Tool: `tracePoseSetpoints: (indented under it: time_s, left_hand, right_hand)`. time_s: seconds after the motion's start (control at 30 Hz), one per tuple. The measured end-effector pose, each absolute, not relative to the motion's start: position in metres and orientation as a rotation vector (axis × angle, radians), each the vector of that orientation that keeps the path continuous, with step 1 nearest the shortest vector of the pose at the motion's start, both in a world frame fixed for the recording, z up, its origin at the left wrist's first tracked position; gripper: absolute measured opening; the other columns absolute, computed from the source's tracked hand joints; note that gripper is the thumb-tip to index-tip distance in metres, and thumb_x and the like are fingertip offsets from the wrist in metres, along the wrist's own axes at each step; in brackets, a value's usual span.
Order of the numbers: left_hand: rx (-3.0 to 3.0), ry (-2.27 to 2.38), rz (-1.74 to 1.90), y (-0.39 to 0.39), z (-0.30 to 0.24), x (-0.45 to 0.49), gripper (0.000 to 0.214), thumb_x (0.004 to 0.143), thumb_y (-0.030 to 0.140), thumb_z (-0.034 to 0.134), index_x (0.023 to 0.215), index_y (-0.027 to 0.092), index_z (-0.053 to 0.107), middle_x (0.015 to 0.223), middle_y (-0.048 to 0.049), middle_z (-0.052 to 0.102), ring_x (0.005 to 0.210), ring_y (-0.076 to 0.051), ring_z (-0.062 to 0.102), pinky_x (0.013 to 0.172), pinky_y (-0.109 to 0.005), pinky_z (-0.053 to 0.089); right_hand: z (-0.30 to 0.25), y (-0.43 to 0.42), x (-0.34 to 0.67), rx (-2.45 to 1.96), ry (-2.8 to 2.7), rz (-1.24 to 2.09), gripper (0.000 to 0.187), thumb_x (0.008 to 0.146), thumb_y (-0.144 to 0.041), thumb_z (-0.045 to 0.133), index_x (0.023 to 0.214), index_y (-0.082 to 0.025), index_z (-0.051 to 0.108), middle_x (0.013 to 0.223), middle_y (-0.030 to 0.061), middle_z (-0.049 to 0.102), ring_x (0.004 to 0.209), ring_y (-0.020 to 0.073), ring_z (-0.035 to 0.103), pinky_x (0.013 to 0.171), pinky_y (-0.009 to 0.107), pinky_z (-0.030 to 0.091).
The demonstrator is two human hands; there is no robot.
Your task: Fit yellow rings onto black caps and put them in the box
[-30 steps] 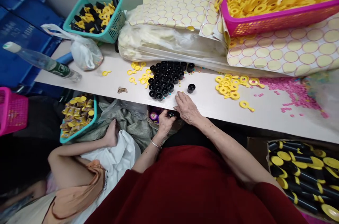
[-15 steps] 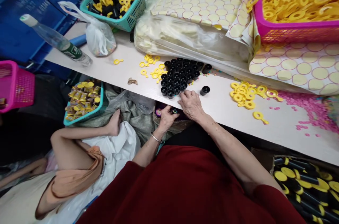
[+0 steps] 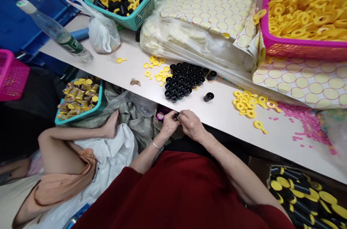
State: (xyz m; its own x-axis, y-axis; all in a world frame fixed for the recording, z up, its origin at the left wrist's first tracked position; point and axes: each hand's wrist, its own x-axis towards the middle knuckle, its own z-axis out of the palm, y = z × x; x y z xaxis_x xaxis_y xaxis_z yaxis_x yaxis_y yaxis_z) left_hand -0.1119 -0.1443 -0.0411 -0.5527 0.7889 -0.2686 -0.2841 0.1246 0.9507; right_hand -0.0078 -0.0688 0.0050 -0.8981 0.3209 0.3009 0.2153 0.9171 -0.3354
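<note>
At the table's front edge, my left hand (image 3: 170, 123) is closed around a small black cup (image 3: 176, 115), mostly hidden by the fingers. My right hand (image 3: 191, 124) meets it there, its fingertips pinched together at the cup; what they hold is hidden. Beyond my hands, a tight cluster of black cups (image 3: 181, 81) stands on the white table (image 3: 219, 113). One single black cup (image 3: 208, 96) stands apart to the right. Yellow ring pieces with short tabs (image 3: 162, 73) lie left of the cluster, and a pile of yellow rings (image 3: 245, 102) lies to the right.
Pink pellets (image 3: 309, 120) are scattered at right. Behind are a pink basket of yellow rings (image 3: 303, 46), sticker sheets (image 3: 208, 8) and a teal basket (image 3: 141, 16). A bottle (image 3: 65, 41) stands left. A person's bare leg (image 3: 78, 131) is at lower left; boxed black-and-yellow pieces (image 3: 303, 193) at lower right.
My right hand has drawn back from beside the black cups on the table to my left hand. Both hands now meet at the edge. The view has shifted slightly.
</note>
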Motion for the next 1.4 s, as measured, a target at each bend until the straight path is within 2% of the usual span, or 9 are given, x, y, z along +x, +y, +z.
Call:
tracePoseSetpoints:
  time_s: [0.13, 0.27, 0.47, 0.73, 1.0, 1.2, 1.3, 1.4]
  left_hand:
    - [0.435, 1.533, 1.575, -0.142, -0.042, -0.111, 0.034, 0.044, 0.016, 0.076, 0.076, 0.013, 0.064, 0.070, 0.0024, 0.064, 0.065, -0.011, 0.058, 0.066, -0.024, 0.050]
    - [0.415, 1.556, 1.554, -0.142, -0.043, -0.111, 0.036, 0.043, 0.015, 0.078, 0.076, 0.013, 0.065, 0.070, 0.0028, 0.064, 0.063, -0.009, 0.056, 0.061, -0.022, 0.047]
    - [0.395, 1.548, 1.525, -0.144, -0.049, -0.110, 0.038, 0.042, 0.014, 0.078, 0.078, 0.013, 0.066, 0.070, 0.0026, 0.063, 0.061, -0.009, 0.055, 0.060, -0.020, 0.046]
    - [0.428, 1.541, 1.513, -0.144, -0.051, -0.110, 0.037, 0.042, 0.016, 0.078, 0.078, 0.013, 0.066, 0.072, 0.0014, 0.065, 0.063, -0.010, 0.056, 0.061, -0.021, 0.046]
    - [0.472, 1.535, 1.505, -0.142, -0.056, -0.108, 0.040, 0.044, 0.014, 0.078, 0.082, 0.012, 0.068, 0.076, 0.0005, 0.066, 0.068, -0.011, 0.058, 0.070, -0.024, 0.048]
    - [0.496, 1.476, 1.505, -0.136, -0.056, -0.104, 0.040, 0.045, 0.014, 0.078, 0.085, 0.012, 0.069, 0.080, -0.0017, 0.069, 0.073, -0.014, 0.061, 0.076, -0.028, 0.050]
    - [0.502, 1.455, 1.496, -0.135, -0.054, -0.101, 0.039, 0.046, 0.014, 0.078, 0.085, 0.012, 0.069, 0.082, -0.0024, 0.070, 0.075, -0.014, 0.062, 0.079, -0.029, 0.050]
    - [0.497, 1.454, 1.490, -0.135, -0.051, -0.100, 0.038, 0.047, 0.014, 0.077, 0.085, 0.012, 0.069, 0.082, -0.0027, 0.071, 0.076, -0.015, 0.062, 0.080, -0.030, 0.050]
  right_hand:
    - [0.003, -0.038, -0.017, -0.826, -2.522, 0.337, 0.037, 0.077, -0.004, 0.034, 0.106, -0.013, 0.056, 0.114, 0.0172, 0.051, 0.099, 0.0252, 0.047, 0.083, 0.038, 0.044]
    - [-0.003, -0.009, -0.032, -1.095, -2.506, 0.293, 0.046, 0.068, -0.002, 0.037, 0.111, -0.010, 0.052, 0.116, 0.0184, 0.049, 0.099, 0.0262, 0.046, 0.082, 0.037, 0.043]
    - [0.003, 0.000, -0.046, -1.268, -2.603, 0.247, 0.036, 0.075, -0.002, 0.034, 0.101, -0.011, 0.057, 0.112, 0.0165, 0.053, 0.093, 0.0241, 0.049, 0.077, 0.033, 0.042]
    - [0.021, 0.008, -0.059, -1.544, -2.687, 0.263, 0.035, 0.089, -0.010, 0.026, 0.107, -0.015, 0.056, 0.114, 0.0116, 0.051, 0.088, 0.0185, 0.053, 0.064, 0.026, 0.037]
    - [0.026, 0.004, -0.060, -1.658, -2.591, 0.297, 0.036, 0.088, -0.007, 0.026, 0.109, -0.010, 0.054, 0.109, 0.0160, 0.051, 0.089, 0.0209, 0.055, 0.066, 0.028, 0.039]
    - [0.022, -0.007, -0.043, -1.504, -2.728, 0.311, 0.035, 0.080, -0.004, 0.033, 0.107, -0.013, 0.053, 0.113, 0.0141, 0.048, 0.085, 0.0193, 0.055, 0.063, 0.028, 0.040]
    - [0.023, -0.008, -0.044, -1.589, -2.679, 0.287, 0.034, 0.083, -0.008, 0.034, 0.113, -0.012, 0.049, 0.122, 0.0168, 0.043, 0.083, 0.0189, 0.056, 0.061, 0.028, 0.042]
    - [0.028, -0.004, -0.050, -1.666, -2.667, 0.323, 0.034, 0.086, -0.009, 0.031, 0.115, -0.012, 0.050, 0.116, 0.0167, 0.046, 0.083, 0.0194, 0.058, 0.063, 0.029, 0.043]
